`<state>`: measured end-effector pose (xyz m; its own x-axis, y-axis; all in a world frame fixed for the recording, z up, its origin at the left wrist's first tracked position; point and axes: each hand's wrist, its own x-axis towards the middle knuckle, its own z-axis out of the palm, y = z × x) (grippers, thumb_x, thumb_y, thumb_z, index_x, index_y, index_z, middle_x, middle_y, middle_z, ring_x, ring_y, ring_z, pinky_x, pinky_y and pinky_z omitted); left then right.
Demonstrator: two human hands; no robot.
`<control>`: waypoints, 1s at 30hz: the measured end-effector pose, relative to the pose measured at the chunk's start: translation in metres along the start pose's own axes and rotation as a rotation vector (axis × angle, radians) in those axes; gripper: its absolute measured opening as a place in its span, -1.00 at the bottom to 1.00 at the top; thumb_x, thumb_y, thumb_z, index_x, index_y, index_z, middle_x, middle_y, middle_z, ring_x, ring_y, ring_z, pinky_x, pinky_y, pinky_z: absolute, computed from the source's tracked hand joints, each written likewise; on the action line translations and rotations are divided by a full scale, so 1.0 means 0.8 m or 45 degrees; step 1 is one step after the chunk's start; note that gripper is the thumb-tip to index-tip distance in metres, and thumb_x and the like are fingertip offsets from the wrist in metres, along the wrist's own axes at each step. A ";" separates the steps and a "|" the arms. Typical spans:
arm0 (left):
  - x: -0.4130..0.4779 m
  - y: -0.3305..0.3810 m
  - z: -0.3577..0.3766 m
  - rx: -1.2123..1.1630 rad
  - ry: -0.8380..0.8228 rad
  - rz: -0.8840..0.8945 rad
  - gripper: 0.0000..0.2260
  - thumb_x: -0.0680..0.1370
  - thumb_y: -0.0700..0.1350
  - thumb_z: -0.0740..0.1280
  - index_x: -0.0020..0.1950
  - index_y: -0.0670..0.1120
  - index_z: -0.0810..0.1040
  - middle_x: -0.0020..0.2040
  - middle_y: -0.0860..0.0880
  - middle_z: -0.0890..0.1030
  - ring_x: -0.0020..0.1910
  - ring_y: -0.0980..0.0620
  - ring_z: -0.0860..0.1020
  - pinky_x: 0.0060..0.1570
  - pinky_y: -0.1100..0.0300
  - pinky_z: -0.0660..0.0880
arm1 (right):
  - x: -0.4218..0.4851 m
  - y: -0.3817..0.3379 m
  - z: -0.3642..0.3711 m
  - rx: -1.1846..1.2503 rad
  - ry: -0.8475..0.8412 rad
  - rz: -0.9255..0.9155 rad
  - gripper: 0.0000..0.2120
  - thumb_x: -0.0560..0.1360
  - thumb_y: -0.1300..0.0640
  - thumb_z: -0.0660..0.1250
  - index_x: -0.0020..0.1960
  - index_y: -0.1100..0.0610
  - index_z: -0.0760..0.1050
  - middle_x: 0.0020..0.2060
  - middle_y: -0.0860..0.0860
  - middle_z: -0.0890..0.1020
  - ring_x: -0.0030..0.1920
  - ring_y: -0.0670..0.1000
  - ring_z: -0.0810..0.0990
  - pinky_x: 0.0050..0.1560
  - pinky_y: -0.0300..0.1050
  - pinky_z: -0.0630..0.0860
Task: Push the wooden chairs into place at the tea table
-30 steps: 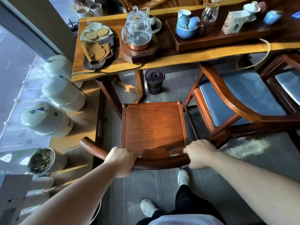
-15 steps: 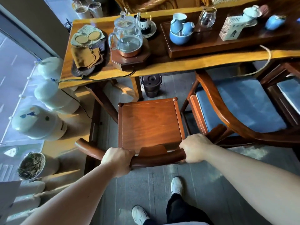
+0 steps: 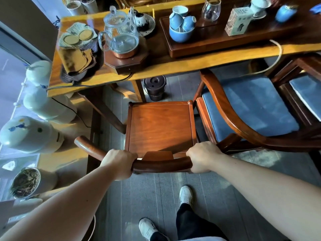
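Left hand [image 3: 119, 164] is clamped around the curved top rail of the wooden chair [image 3: 160, 126], fingers wrapped over the front of the rail, and the right hand [image 3: 202, 156] has the same closed grip further along that rail, on the other side of the back splat. Both arms reach forward from the bottom corners of the view. The chair's bare wooden seat faces the tea table [image 3: 173, 66], its front edge near the table's edge but not under it, with a dark lidded bucket [image 3: 154, 87] on the floor just beyond the seat, below the tabletop. On the right, a second chair with a blue cushion [image 3: 250, 105] sits just beside the held one, its front tucked under the table edge. Up on the table, a glass kettle [image 3: 121, 33] stands on an octagonal wooden base, and a long dark tray [image 3: 217, 42] carries a blue bowl with 3 cups [image 3: 181, 26] stacked in it, a glass and a small box. On the left, 3 pale ceramic jars [image 3: 29, 134] line the window side. 2 white shoes [image 3: 185, 195] show on the grey floor behind the chair.
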<state>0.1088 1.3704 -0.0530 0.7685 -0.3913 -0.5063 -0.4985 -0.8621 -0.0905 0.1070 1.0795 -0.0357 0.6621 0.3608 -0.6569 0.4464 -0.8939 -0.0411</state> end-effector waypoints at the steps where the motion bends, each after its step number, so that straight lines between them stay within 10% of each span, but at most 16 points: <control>1: 0.001 0.004 -0.001 -0.006 -0.007 -0.001 -0.79 0.43 -0.02 0.22 0.04 0.18 0.48 -0.30 0.14 0.53 -0.29 0.09 0.52 -0.29 0.18 0.42 | -0.001 0.004 0.000 -0.016 -0.001 -0.007 -0.81 0.38 -0.06 0.33 -0.03 -0.04 0.55 -0.21 -0.03 0.60 -0.14 0.11 0.60 -0.15 -0.05 0.53; 20: -0.002 0.029 -0.008 -0.111 0.108 -0.085 -0.81 0.42 -0.03 0.24 0.02 0.11 0.44 -0.19 0.13 0.54 -0.16 0.05 0.52 -0.13 0.15 0.39 | 0.015 0.043 -0.007 -0.118 -0.015 -0.099 -0.77 0.33 -0.13 0.39 -0.21 -0.06 0.39 -0.29 -0.09 0.56 -0.23 0.04 0.54 -0.23 -0.07 0.52; 30: -0.025 0.033 -0.027 0.013 0.405 0.079 -0.37 0.44 0.37 0.10 0.33 -0.01 0.41 0.23 -0.05 0.56 0.21 -0.09 0.48 0.20 -0.02 0.44 | 0.007 0.057 -0.024 -0.012 0.179 -0.295 -0.15 0.35 -0.44 0.28 0.47 -0.01 0.18 0.36 0.03 0.45 0.31 0.11 0.43 0.38 0.18 0.25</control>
<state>0.0888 1.3484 -0.0271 0.8225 -0.5253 -0.2181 -0.5511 -0.8309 -0.0769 0.1424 1.0459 -0.0265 0.6183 0.5898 -0.5194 0.6013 -0.7806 -0.1706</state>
